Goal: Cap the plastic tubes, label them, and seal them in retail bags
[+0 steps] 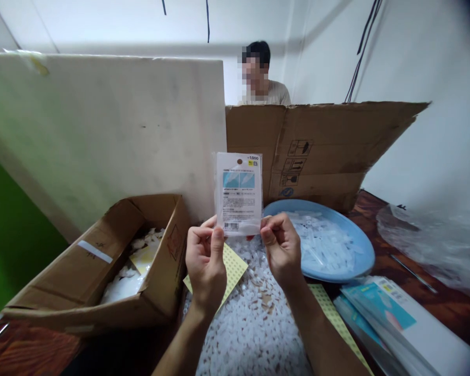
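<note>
A clear plastic packet with a printed white card point(241, 201) is held upright in front of me, its text and barcode side towards the camera. My left hand point(208, 256) pinches its lower left corner between thumb and fingers. At the lower right corner, my right hand point(282, 245) is closed on the packet's edge. Below both hands lies a wide spread of small whitish pieces point(254, 324). A yellow sticker sheet point(235, 267) with rows of dots rests on them, partly behind my left hand.
An open cardboard box point(160, 292) with white scraps stands at left. A blue basin point(366, 250) of clear plastic pieces sits at right. Flat printed packets point(423, 324) lie front right, near another dotted sheet point(329, 308). Behind a cardboard panel point(329, 151) is another person point(278, 93).
</note>
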